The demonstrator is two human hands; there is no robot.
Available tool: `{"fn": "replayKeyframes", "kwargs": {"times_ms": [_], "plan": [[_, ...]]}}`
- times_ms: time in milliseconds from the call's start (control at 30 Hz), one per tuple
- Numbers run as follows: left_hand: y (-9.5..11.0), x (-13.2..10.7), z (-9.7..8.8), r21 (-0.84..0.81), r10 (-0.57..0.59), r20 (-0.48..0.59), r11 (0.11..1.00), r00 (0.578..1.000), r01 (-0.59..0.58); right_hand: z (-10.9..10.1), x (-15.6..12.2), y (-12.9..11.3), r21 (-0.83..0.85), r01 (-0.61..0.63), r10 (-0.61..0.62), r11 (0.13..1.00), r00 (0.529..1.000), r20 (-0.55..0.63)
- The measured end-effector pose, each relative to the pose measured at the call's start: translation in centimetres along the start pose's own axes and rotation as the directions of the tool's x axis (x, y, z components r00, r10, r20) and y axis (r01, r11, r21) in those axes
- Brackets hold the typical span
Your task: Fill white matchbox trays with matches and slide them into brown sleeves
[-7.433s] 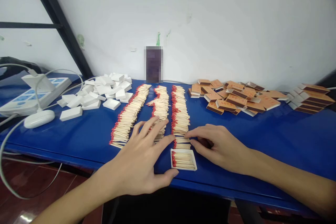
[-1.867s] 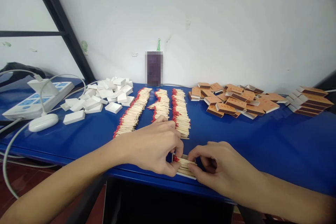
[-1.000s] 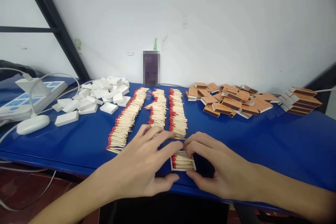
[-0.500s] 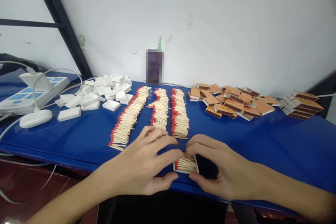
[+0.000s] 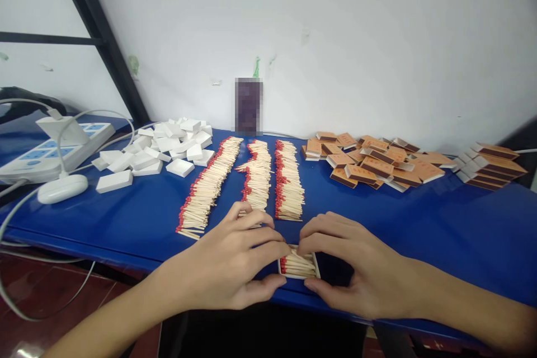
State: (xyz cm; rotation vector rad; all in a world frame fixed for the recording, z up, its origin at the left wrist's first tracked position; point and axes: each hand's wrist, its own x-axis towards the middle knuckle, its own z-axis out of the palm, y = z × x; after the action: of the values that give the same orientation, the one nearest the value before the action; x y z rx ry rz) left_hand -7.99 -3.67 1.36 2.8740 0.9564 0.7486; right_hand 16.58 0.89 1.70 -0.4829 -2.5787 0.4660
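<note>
A small white matchbox tray [image 5: 298,277] filled with red-headed matches [image 5: 299,265] lies at the table's front edge, between my hands. My left hand [image 5: 241,254] holds its left side, with the thumb at the near corner and the curled fingers at the far one. My right hand [image 5: 361,257] grips the right side, its thumb on the near corner and a fingertip over the far part of the matches. Beyond the hands, loose matches lie in three long rows: a left row [image 5: 210,187], a middle row [image 5: 257,176] partly hidden by my left hand, and a right row [image 5: 289,184].
White empty trays [image 5: 168,142] are heaped at the back left. Orange matchbox sleeves [image 5: 373,159] form a pile at the back right, beside stacked matchboxes [image 5: 490,165]. A power strip [image 5: 54,148], a white charging case [image 5: 62,188] and cables occupy the far left of the blue table [image 5: 419,235].
The view has shifted slightly. Both hands stay at the tray, the right fingers having moved a little off the matches, so more of them shows.
</note>
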Motion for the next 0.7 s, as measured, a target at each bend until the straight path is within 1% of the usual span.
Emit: {"fn": "replayKeyframes", "kwargs": {"times_ms": [167,233,467,600,700], "plan": [[0.04,0.03,-0.03,0.021,-0.025,0.035,0.999,0.999,0.025,-0.25,-0.18,0.08,-0.014,-0.005,0.007,1.000,0.995,0.098],[0.04,0.01,-0.01,0.017,-0.026,0.042,1.000,0.999,0.026,-0.31,-0.25,0.11,-0.031,0.008,-0.004,0.999,0.993,0.114],[0.06,-0.02,0.05,0.002,-0.026,0.018,1.000,0.999,0.026,-0.06,-0.23,0.44,-0.060,0.016,-0.012,0.998,0.998,0.066],[0.04,0.01,0.08,0.008,-0.016,0.003,1.000,1.000,0.016,0.09,-0.24,0.46,-0.053,0.024,-0.022,0.998,0.999,0.048],[0.02,0.01,0.09,0.017,-0.014,0.002,1.000,1.000,0.014,-0.26,-0.23,0.33,-0.018,0.038,-0.038,0.999,0.999,0.016]]}}
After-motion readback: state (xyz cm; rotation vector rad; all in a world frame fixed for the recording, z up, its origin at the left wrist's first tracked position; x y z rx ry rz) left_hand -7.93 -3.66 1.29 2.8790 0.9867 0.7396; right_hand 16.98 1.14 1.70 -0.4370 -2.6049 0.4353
